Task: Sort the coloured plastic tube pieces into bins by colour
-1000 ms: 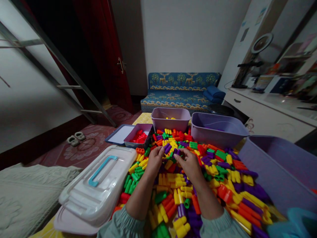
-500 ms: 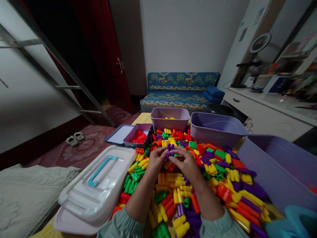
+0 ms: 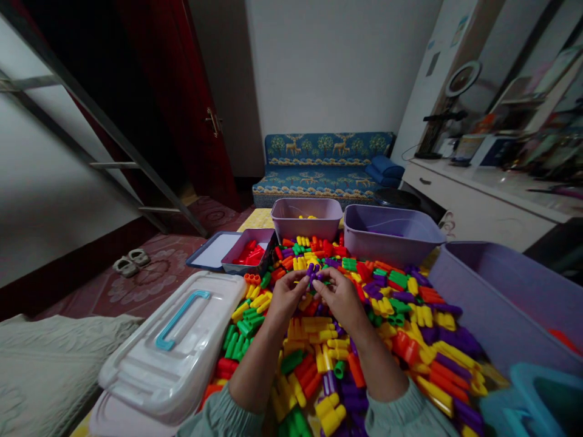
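Note:
Just above the middle of a heap of plastic building blocks, both my hands hold purple building blocks (image 3: pixel 313 273). My left hand (image 3: pixel 288 294) pinches from the left side, its fingertips against the purple pieces. From the right, my right hand (image 3: pixel 337 291) grips them between thumb and fingers. Whether the purple pieces are one block or several joined cannot be made out. Beneath and around both hands lie loose yellow blocks (image 3: pixel 314 325), green blocks (image 3: pixel 237 345), and red and purple ones.
Purple bins stand behind the heap: a small bin (image 3: pixel 306 226), a wider bin (image 3: pixel 392 246) and a large bin (image 3: pixel 496 303) at right. A box (image 3: pixel 232 262) with red pieces sits back left. A clear lid (image 3: pixel 195 346) with a blue handle lies left. A blue sofa (image 3: pixel 319 173) stands beyond.
The whole view has shifted slightly, with things sitting further left now. My right hand has turned a little and its fingers have closed in nearer around the purple blocks.

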{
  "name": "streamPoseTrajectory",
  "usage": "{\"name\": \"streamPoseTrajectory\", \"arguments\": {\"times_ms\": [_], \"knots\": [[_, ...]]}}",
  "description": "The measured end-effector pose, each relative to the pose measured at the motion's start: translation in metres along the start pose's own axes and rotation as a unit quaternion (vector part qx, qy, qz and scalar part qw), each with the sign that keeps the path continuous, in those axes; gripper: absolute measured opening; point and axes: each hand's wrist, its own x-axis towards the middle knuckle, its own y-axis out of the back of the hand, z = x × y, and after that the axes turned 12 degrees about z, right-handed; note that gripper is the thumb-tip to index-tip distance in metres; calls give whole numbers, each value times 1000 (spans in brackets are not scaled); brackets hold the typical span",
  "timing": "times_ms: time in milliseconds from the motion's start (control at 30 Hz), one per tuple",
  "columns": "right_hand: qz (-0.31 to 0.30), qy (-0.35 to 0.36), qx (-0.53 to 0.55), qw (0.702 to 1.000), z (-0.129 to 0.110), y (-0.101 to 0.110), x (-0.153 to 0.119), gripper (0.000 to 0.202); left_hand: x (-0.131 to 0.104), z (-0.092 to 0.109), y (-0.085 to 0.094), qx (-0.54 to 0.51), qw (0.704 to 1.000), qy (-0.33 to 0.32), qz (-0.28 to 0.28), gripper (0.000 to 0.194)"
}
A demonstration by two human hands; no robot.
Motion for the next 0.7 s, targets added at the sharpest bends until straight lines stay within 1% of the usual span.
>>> {"name": "streamPoseTrajectory", "arguments": {"times_ms": [67,133,200,300,367,400,467,533,567,600,633,667,700], "knots": [[20,-17,16,1000,2,0,1,26,-1,-1,0,13,1000,-3,2,58],[40,-31,37,998,5,0,2,37,-2,-1,0,16,1000,-7,-5,57],[42,-34,36,998,7,0,3,45,-3,-1,0,13,1000,-10,-15,58],[1,-43,-3,999,9,4,4,38,-5,1,0,11,1000,-4,-10,63],[-28,-60,-11,998,8,9,4,34,-7,4,-1,21,1000,20,-13,67],[-39,-70,-9,997,7,12,5,34,-8,6,-1,29,999,38,-24,69],[-56,-84,-8,995,4,18,6,33,-10,10,-2,49,994,70,-65,70],[-69,-86,-20,994,1,25,8,30,-11,13,-3,86,987,80,-108,64],[-73,-87,-30,993,0,29,8,27,-10,14,-3,122,983,67,-124,58],[-76,-89,-42,992,0,34,8,24,-10,15,-3,174,975,42,-134,52],[-77,-91,-60,991,1,38,8,19,-9,16,-4,240,961,6,-139,46],[-74,-92,-81,990,4,43,9,15,-8,17,-5,312,939,-38,-140,42],[-68,-92,-102,988,7,48,9,11,-7,18,-5,380,910,-86,-138,40]]}}
